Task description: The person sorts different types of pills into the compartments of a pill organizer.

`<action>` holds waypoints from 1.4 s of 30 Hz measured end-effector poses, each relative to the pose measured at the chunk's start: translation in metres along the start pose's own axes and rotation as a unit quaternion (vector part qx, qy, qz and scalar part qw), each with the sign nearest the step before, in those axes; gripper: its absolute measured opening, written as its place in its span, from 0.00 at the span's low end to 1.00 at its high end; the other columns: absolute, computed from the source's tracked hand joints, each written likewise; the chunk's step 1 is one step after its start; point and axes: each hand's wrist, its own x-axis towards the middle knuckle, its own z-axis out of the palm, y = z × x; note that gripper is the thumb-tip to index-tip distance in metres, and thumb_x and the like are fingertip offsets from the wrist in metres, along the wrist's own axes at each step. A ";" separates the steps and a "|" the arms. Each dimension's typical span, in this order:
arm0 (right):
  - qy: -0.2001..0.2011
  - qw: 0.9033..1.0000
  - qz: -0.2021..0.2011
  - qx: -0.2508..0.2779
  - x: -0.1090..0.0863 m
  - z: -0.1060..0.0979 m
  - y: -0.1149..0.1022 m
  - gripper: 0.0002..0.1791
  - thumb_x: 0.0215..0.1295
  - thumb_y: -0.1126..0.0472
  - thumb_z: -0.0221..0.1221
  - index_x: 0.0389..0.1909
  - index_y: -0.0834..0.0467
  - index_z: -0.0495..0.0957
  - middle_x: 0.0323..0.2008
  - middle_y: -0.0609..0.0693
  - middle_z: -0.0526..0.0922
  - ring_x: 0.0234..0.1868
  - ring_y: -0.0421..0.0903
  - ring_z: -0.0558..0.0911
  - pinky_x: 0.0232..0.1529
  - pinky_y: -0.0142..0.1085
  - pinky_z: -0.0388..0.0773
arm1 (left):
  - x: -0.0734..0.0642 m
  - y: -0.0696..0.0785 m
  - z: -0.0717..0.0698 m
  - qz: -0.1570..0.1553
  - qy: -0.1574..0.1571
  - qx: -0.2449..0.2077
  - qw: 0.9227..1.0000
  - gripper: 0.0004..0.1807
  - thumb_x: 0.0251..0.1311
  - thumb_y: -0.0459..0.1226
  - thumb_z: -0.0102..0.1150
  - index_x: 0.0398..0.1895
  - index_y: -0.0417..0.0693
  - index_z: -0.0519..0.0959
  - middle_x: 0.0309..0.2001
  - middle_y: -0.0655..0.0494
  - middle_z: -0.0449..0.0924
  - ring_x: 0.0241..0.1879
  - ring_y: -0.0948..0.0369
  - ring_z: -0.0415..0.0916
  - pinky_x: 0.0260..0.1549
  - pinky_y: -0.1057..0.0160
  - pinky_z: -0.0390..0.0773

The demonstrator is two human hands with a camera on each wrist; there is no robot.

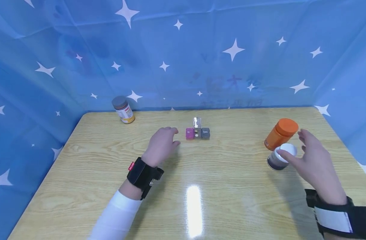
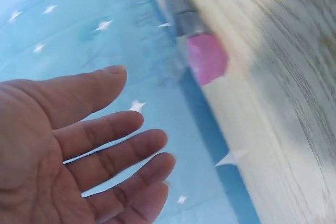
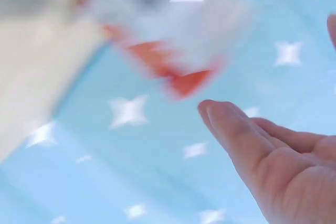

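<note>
Head view: left hand [image 1: 162,145], thumb and fingers parted; pink-and-grey blocks [image 1: 197,133] at its 2 o'clock. Right hand [image 1: 316,161], thumb and fingertips apart; white-lidded jar [image 1: 278,158] at its 9 o'clock, orange bottle [image 1: 280,133] at 10.

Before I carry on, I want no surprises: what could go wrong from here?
Reaching around the white-capped bottle, the right hand might topple the orange bottle close beside it. The left hand, near the pill organizer, could bump it; its clear middle lid stands open, so contents might spill.
</note>
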 end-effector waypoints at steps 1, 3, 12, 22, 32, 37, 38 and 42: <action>0.014 1.000 -0.022 0.005 0.002 0.000 -0.013 0.45 0.56 0.49 0.62 0.64 0.72 0.53 0.56 0.76 0.66 0.52 0.72 0.70 0.46 0.63 0.69 | 0.007 -0.001 0.002 0.004 -0.010 0.007 1.000 0.19 0.57 0.37 0.60 0.51 0.39 0.76 0.46 0.45 0.80 0.47 0.50 0.77 0.46 0.54 0.76; 0.004 0.998 -0.063 0.019 0.011 0.005 -0.041 0.41 0.57 0.51 0.62 0.64 0.69 0.57 0.57 0.72 0.68 0.54 0.69 0.70 0.48 0.61 0.69 | 0.021 -0.001 0.007 0.013 -0.029 0.021 0.999 0.18 0.57 0.35 0.58 0.52 0.40 0.76 0.47 0.45 0.80 0.48 0.49 0.75 0.47 0.54 0.76; -0.119 0.973 -0.199 0.019 0.088 0.083 -0.118 0.27 0.64 0.62 0.52 0.60 0.72 0.63 0.58 0.69 0.70 0.58 0.63 0.71 0.59 0.52 0.66 | 0.065 0.006 0.035 0.054 -0.064 0.056 0.995 0.02 0.56 0.36 0.60 0.28 0.50 0.81 0.33 0.56 0.83 0.38 0.57 0.77 0.35 0.61 0.77; -0.195 0.967 -0.167 -0.012 0.146 0.142 -0.126 0.31 0.60 0.69 0.47 0.65 0.73 0.55 0.64 0.70 0.61 0.67 0.62 0.60 0.67 0.49 0.57 | 0.075 0.010 0.041 0.041 -0.063 0.077 0.994 0.04 0.55 0.35 0.60 0.28 0.51 0.85 0.32 0.57 0.84 0.36 0.59 0.79 0.34 0.62 0.78; -0.183 0.958 -0.220 0.036 0.134 0.139 -0.121 0.21 0.59 0.69 0.51 0.55 0.67 0.69 0.52 0.62 0.76 0.56 0.56 0.75 0.57 0.47 0.71 | 0.080 0.001 0.044 0.051 -0.054 0.040 0.996 0.02 0.54 0.36 0.63 0.26 0.51 0.84 0.30 0.59 0.83 0.33 0.61 0.76 0.32 0.65 0.74; -0.169 0.940 -0.291 -0.061 0.107 0.141 -0.121 0.19 0.61 0.67 0.53 0.53 0.66 0.73 0.52 0.61 0.78 0.53 0.54 0.77 0.54 0.44 0.74 | 0.080 0.001 0.042 0.044 -0.064 0.035 0.996 0.04 0.53 0.37 0.64 0.32 0.49 0.85 0.33 0.57 0.84 0.36 0.59 0.77 0.38 0.63 0.75; -0.161 0.935 -0.306 -0.083 0.103 0.142 -0.120 0.19 0.61 0.67 0.54 0.54 0.67 0.72 0.53 0.61 0.76 0.54 0.54 0.77 0.55 0.44 0.74 | 0.080 0.002 0.042 0.042 -0.067 0.036 0.996 0.06 0.53 0.37 0.64 0.34 0.49 0.85 0.34 0.56 0.84 0.37 0.58 0.77 0.39 0.62 0.75; -0.111 0.914 -0.360 -0.149 0.091 0.147 -0.118 0.18 0.63 0.67 0.52 0.54 0.69 0.72 0.57 0.63 0.73 0.56 0.56 0.76 0.54 0.43 0.74 | 0.080 0.003 0.042 0.038 -0.063 0.042 0.996 0.09 0.52 0.37 0.65 0.38 0.49 0.85 0.36 0.55 0.84 0.39 0.57 0.78 0.40 0.61 0.76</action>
